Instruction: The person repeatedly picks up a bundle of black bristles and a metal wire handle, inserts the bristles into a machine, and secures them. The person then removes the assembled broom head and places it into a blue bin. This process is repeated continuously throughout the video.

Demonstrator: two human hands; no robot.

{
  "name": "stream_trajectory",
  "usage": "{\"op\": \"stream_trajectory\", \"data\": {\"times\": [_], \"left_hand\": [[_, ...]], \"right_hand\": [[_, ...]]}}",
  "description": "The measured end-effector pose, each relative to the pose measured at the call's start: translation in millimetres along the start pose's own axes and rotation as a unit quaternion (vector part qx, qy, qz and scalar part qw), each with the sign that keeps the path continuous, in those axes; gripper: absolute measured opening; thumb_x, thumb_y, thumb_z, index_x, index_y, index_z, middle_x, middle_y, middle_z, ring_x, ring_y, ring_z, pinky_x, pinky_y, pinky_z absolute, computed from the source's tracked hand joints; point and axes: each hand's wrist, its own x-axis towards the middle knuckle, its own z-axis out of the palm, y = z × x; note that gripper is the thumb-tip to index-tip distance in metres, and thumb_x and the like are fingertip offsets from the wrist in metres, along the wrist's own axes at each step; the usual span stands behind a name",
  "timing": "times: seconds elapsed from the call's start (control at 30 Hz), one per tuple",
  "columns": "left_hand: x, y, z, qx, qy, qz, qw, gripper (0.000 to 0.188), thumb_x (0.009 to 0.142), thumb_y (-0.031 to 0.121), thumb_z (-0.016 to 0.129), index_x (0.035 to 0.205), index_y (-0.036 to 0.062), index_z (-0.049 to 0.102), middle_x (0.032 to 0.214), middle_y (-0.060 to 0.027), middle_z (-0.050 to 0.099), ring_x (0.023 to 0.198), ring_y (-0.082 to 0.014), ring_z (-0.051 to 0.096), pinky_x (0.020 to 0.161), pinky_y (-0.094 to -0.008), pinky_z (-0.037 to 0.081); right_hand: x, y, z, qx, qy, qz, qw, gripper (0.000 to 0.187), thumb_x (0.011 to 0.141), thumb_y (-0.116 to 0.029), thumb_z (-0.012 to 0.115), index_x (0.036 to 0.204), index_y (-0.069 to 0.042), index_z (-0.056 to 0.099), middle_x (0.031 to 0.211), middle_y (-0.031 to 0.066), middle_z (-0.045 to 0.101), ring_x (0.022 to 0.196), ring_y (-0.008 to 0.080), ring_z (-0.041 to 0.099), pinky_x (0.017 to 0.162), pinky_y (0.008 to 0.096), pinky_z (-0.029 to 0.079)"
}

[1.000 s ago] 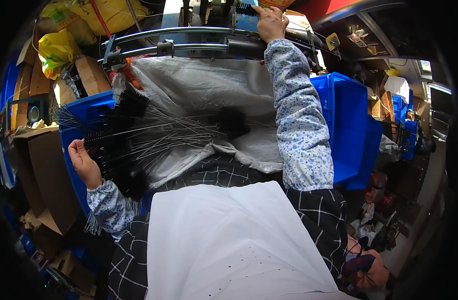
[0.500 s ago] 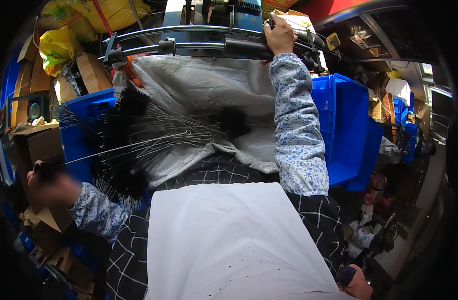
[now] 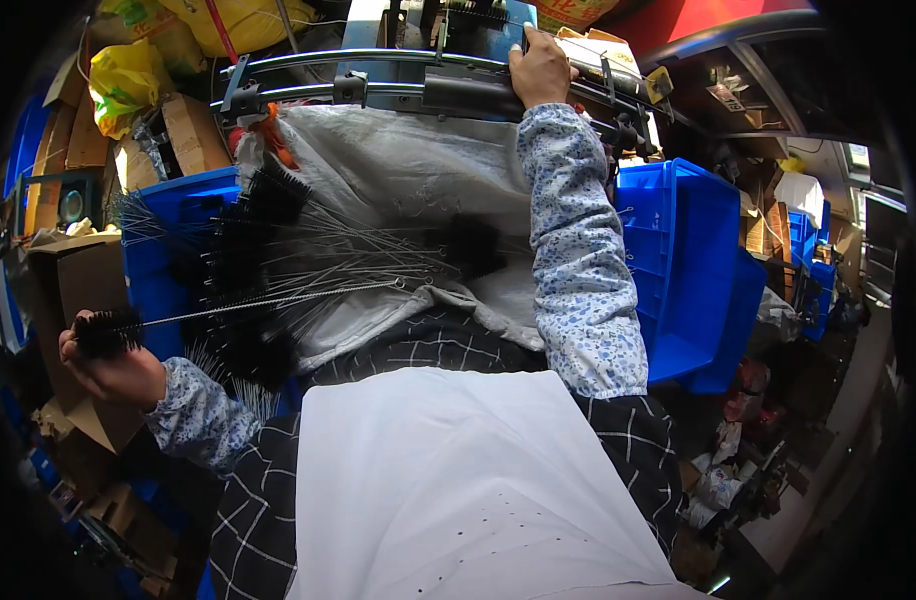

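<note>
My left hand is closed round the black bristle head of a wire brush. Its twisted wire stem runs right and ends in a small loop over my lap. Beneath it lies a pile of similar brushes, black heads to the left and wire stems to the right, on a whitish woven sheet. At the far side my right hand is on the machine, beside its blue body and dark roller. Its fingers curl over the far side, so what they grip is hidden.
Blue plastic crates stand right of my right arm; another blue crate is at the left. Cardboard boxes and yellow bags crowd the left side. Metal rails cross the far edge of the sheet.
The brush in my left hand shows sharply now instead of blurred, its loop slightly lower and further right. My right hand appears slightly further left at the machine; the whole view has shifted a little.
</note>
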Motion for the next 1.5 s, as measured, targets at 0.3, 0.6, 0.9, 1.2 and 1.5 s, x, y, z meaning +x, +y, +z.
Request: {"op": "stream_trajectory", "data": {"times": [0.3,0.6,0.9,1.2,1.5], "left_hand": [[-1.0,16.0,4.8,0.07,0.002,0.013,0.997,0.006,0.078,-0.002,0.052,0.084,-0.0044,0.051,0.085,-0.0123,0.055,0.075,-0.0216,0.057,0.067,-0.029,0.048],[-13.2,9.8,23.1,-0.208,-0.021,-0.115,0.971,0.028,0.091,0.018,0.033,0.09,-0.0061,0.047,0.087,-0.0104,0.052,0.072,-0.0157,0.055,0.061,-0.0246,0.052],[-22.8,3.1,29.0,-0.191,-0.026,-0.095,0.977,0.02,0.087,0.012,0.044,0.093,-0.0057,0.05,0.091,-0.0105,0.053,0.079,-0.0171,0.055,0.068,-0.0276,0.051],[-24.2,24.1,45.8,-0.44,-0.042,-0.312,0.841,0.017,0.086,0.014,0.045,0.097,0.0003,0.049,0.089,-0.0061,0.053,0.079,-0.0131,0.053,0.07,-0.0247,0.047],[-32.8,63.7,67.4,-0.509,-0.196,-0.33,0.771,0.017,0.088,0.013,0.044,0.098,0.0013,0.049,0.09,-0.0054,0.055,0.079,-0.0097,0.055,0.072,-0.0212,0.046]], "right_hand": [[-1.2,-35.0,11.6,0.007,0.0,-0.004,1.0,0.035,0.073,-0.019,0.055,0.105,-0.005,0.055,0.101,0.0104,0.057,0.092,0.0279,0.054,0.078,0.0453,0.04],[-4.1,-59.8,12.2,-0.015,-0.02,-0.002,1.0,0.035,0.074,-0.021,0.055,0.106,-0.008,0.054,0.1,0.0085,0.056,0.093,0.026,0.053,0.077,0.0471,0.038],[-1.5,3.1,-2.8,-0.005,-0.013,-0.013,1.0,0.04,0.074,-0.023,0.055,0.11,-0.008,0.052,0.107,0.0116,0.055,0.097,0.0279,0.053,0.081,0.0434,0.039],[31.7,71.8,-20.1,-0.062,-0.05,0.026,0.996,0.033,0.081,-0.034,0.045,0.109,-0.021,0.054,0.109,0.0099,0.053,0.106,0.0296,0.044,0.086,0.0495,0.033],[24.4,102.1,-99.0,0.064,-0.252,-0.012,0.966,0.025,0.083,-0.025,0.05,0.103,-0.013,0.058,0.099,0.0116,0.059,0.09,0.0286,0.055,0.072,0.0341,0.044]]}}
